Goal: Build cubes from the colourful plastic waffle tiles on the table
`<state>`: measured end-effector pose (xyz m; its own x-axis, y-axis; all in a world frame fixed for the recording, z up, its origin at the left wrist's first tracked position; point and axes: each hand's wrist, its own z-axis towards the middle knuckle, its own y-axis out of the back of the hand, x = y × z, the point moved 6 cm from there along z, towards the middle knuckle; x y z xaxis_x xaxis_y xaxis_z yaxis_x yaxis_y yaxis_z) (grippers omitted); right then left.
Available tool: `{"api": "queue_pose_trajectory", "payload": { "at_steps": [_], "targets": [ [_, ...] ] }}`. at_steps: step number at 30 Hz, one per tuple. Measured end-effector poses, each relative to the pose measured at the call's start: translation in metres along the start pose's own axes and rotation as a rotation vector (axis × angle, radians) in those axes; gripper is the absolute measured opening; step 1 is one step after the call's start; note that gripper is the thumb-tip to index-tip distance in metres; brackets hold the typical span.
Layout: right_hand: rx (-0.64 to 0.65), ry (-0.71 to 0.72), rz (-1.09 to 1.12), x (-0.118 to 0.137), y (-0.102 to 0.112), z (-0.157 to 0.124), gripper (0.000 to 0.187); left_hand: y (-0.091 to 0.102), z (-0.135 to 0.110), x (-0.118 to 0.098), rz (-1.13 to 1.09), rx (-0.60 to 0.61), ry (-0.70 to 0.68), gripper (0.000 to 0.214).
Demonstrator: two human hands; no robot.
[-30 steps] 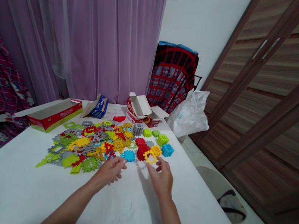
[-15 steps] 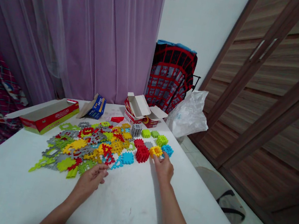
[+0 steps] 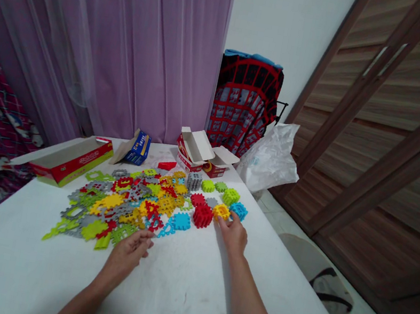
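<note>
My right hand [image 3: 233, 235] is at a yellow stack of interlocking building pieces [image 3: 221, 212], its thumb on the near side and its fingers at the right side. Just beyond the fingertips stands a blue stack [image 3: 239, 211]. A red stack [image 3: 203, 216] is left of the yellow one. My left hand [image 3: 131, 247] rests by the near edge of a mixed pile of flat toothed building pieces [image 3: 124, 206], fingers loosely bent and apart, with nothing seen in them. A flat blue square piece [image 3: 181, 221] lies between the hands.
Green stacks [image 3: 231, 196] and a grey stack [image 3: 194, 181] stand farther back. Along the table's [image 3: 170, 291] far side are a red-green box [image 3: 75, 161], a blue box [image 3: 138, 148] and opened red boxes [image 3: 195, 149]. A plastic bag [image 3: 270, 159] hangs at the right edge.
The view has shifted slightly, so everything sits a little differently in the frame. Both hands keep nearly the same places, the right still at the yellow stack.
</note>
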<state>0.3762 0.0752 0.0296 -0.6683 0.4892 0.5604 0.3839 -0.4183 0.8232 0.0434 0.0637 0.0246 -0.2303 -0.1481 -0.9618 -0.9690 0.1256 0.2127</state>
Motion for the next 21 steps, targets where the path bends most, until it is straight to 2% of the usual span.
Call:
{"api": "queue_pose_trajectory", "payload": {
  "at_steps": [14,21],
  "targets": [
    [0.033,0.012,-0.058,0.0010,-0.0006,0.0016,0.060,0.0001,-0.0002,-0.0004,-0.013,0.001,0.000,0.044],
    [0.055,0.001,-0.093,-0.0005,-0.0026,0.0028,0.054,-0.0007,0.0020,0.0049,-0.010,0.016,-0.007,0.046]
  ]
}}
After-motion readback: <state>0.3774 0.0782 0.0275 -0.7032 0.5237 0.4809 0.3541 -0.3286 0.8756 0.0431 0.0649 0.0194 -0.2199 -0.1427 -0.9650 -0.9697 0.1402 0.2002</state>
